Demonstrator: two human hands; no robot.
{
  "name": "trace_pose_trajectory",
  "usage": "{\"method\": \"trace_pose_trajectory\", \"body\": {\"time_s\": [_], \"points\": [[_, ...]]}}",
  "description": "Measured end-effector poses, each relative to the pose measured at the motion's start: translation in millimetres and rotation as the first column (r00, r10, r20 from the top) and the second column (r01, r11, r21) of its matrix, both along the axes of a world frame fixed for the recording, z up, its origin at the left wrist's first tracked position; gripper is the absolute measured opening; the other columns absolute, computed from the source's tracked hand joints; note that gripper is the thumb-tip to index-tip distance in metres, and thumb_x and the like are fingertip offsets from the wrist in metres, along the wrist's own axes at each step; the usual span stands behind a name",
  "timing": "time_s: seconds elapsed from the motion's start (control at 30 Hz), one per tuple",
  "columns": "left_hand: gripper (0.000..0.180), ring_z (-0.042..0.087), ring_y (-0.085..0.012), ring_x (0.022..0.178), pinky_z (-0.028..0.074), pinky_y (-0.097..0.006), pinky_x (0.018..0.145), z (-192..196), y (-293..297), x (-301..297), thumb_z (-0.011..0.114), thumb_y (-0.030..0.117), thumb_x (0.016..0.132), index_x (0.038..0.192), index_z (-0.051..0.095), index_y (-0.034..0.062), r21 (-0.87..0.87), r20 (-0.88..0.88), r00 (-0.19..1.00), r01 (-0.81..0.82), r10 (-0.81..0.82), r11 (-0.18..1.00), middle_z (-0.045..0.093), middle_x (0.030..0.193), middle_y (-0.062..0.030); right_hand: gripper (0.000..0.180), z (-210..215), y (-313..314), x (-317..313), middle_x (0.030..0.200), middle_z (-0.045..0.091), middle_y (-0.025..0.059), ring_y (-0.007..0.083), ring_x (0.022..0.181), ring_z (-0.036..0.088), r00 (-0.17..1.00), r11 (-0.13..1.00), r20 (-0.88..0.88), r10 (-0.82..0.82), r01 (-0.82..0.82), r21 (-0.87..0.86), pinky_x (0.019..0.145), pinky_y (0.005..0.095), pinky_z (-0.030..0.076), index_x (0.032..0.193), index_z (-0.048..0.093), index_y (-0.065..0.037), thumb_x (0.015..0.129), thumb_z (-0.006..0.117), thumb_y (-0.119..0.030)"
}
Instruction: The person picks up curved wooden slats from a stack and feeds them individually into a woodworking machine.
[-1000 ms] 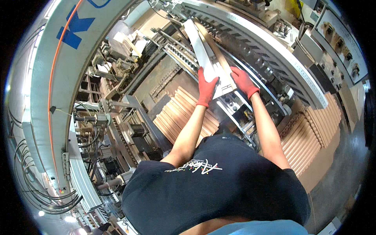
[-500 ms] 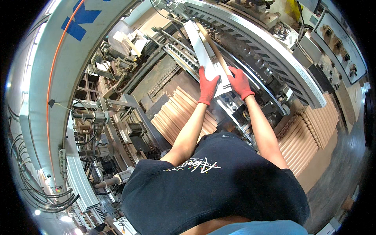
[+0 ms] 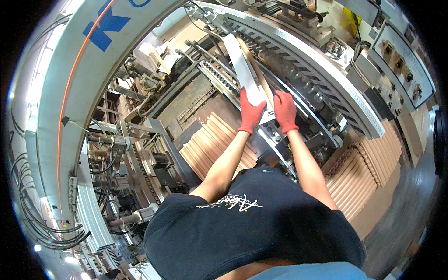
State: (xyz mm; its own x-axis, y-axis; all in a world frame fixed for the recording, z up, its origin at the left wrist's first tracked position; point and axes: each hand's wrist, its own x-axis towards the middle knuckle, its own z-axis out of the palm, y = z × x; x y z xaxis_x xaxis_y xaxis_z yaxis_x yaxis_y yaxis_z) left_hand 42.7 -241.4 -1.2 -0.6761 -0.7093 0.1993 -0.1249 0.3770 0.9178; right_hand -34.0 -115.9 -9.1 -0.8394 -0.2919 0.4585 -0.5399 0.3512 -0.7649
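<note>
Both my hands wear red gloves and are over a long white board (image 3: 243,65) on the machine. My left hand (image 3: 252,112) lies flat on the near part of the board, thumb and fingers apart. A slim wooden strip (image 3: 256,67) runs along the board's right side. Close to the strip's near end, my right hand (image 3: 285,112) has its fingers bent against the strip; its grip is partly hidden. Just below the hands sits a small metal panel with round knobs (image 3: 275,136).
Wooden strips (image 3: 217,142) lie in a row at the left, and a stack of strips (image 3: 357,179) stands at the right. A pale machine beam (image 3: 60,116) arches along the left. A slotted metal rail (image 3: 308,46) and control box (image 3: 403,67) are at the far right.
The whole view has shifted slightly. My right hand has slid a little nearer to me along the wooden strip. My left hand stays on the white board.
</note>
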Motion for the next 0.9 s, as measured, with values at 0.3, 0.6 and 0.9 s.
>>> {"method": "trace_pose_trajectory", "body": {"time_s": [0.3, 0.6, 0.9], "points": [[0.084, 0.041, -0.0425, 0.132, 0.033, -0.043, 0.112, 6.2, 8.1, -33.1, 0.077, 0.028, 0.073, 0.142, 0.037, -0.0006, -0.204, 0.163, 0.983, -0.049, 0.083, 0.978, 0.045, 0.139, -0.0268, 0.039, 1.4, 34.7, 49.4, 0.102, 0.068, 0.0168, 0.0334, 0.096, 0.064, 0.939, 0.983, 0.326, -0.113, 0.058, 0.172, 0.085, 0.0435, 0.048, 0.114, 0.064, -0.003, 0.092, 0.062, -0.035], [0.084, 0.052, -0.0426, 0.123, 0.042, -0.043, 0.105, 9.2, -13.7, -65.5, 0.072, 0.025, 0.073, 0.144, 0.034, 0.0011, 0.332, 0.112, 0.982, -0.182, 0.153, 0.925, 0.053, 0.131, -0.0286, 0.042, -19.0, 20.9, 9.3, 0.108, 0.06, 0.0104, 0.0193, 0.097, 0.055, 0.771, 0.894, 0.635, -0.044, 0.315, -0.32, 0.088, 0.0316, 0.046, 0.109, 0.059, 0.004, 0.084, 0.078, -0.024], [0.1, 0.041, -0.0461, 0.134, 0.038, -0.046, 0.109, -14.0, -18.4, -151.4, 0.069, 0.039, 0.077, 0.155, 0.013, 0.0097, 0.282, 0.183, 0.983, -0.063, 0.011, 0.957, 0.035, 0.148, -0.0307, 0.04, -25.6, 61.0, -79.7, 0.107, 0.061, 0.0149, 0.0227, 0.091, 0.058, 0.742, 0.744, 0.613, -0.272, 0.567, -0.355, 0.084, 0.0376, 0.048, 0.111, 0.054, 0.01, 0.081, 0.076, -0.006]]}}
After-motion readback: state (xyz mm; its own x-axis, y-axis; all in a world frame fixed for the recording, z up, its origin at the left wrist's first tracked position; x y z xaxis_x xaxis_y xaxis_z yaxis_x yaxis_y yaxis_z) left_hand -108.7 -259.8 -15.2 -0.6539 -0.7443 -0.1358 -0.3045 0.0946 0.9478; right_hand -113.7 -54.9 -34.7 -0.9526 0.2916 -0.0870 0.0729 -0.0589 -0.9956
